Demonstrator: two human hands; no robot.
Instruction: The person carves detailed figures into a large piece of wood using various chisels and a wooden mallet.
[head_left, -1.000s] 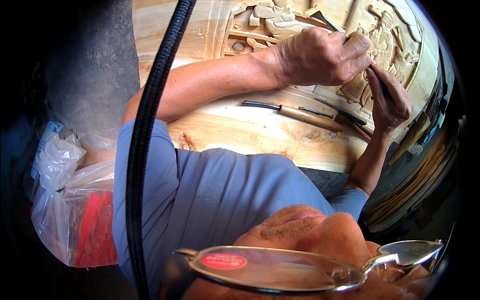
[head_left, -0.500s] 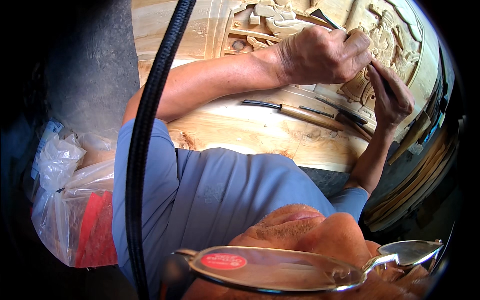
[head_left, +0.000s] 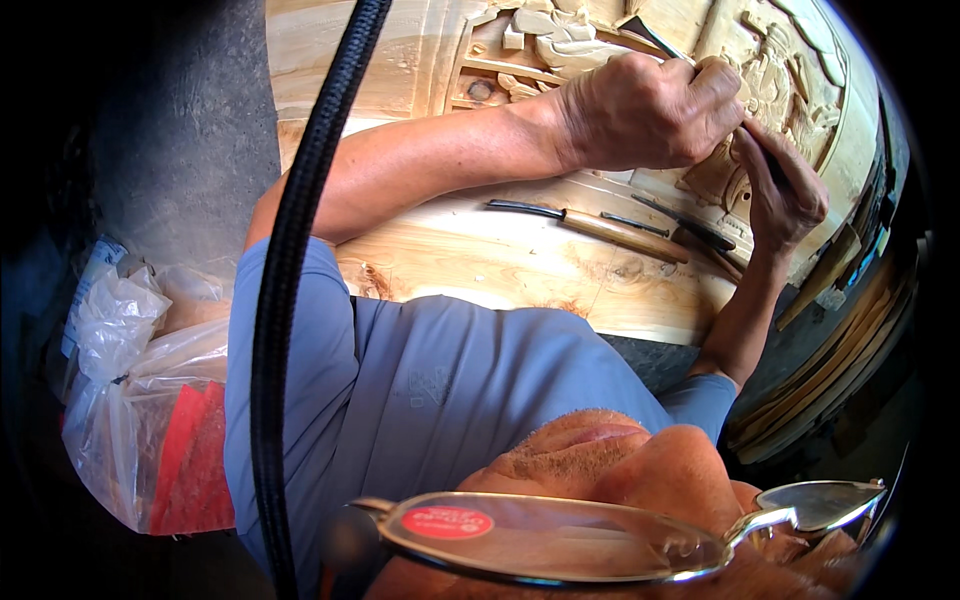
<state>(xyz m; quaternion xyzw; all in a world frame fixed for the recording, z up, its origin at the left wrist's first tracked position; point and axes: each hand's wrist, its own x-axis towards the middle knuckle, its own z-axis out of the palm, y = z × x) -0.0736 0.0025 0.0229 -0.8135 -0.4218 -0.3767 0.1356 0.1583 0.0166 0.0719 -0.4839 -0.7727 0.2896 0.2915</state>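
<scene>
My left hand (head_left: 650, 112) is closed in a fist over a carved wooden relief panel (head_left: 765, 75). From beyond its knuckles sticks out the dark flared blade of a carving chisel (head_left: 650, 36); the fist hides the rest of that tool. Fingers bent and pressed together, my right hand (head_left: 788, 190) meets the left one at the fingertips. Something dark shows between the right hand's fingers, but I cannot make out whether it belongs to the same chisel. Whatever lies right under the two hands is hidden by them.
Nearer me on the pale wood board (head_left: 450, 255) lie a wooden-handled gouge (head_left: 625, 235), a short dark metal tool (head_left: 635, 223) and a dark-handled tool (head_left: 690, 222). More tools (head_left: 845, 260) line the right edge. At left is a knotted clear plastic bag (head_left: 120, 340). A black cord (head_left: 290, 280) crosses the view.
</scene>
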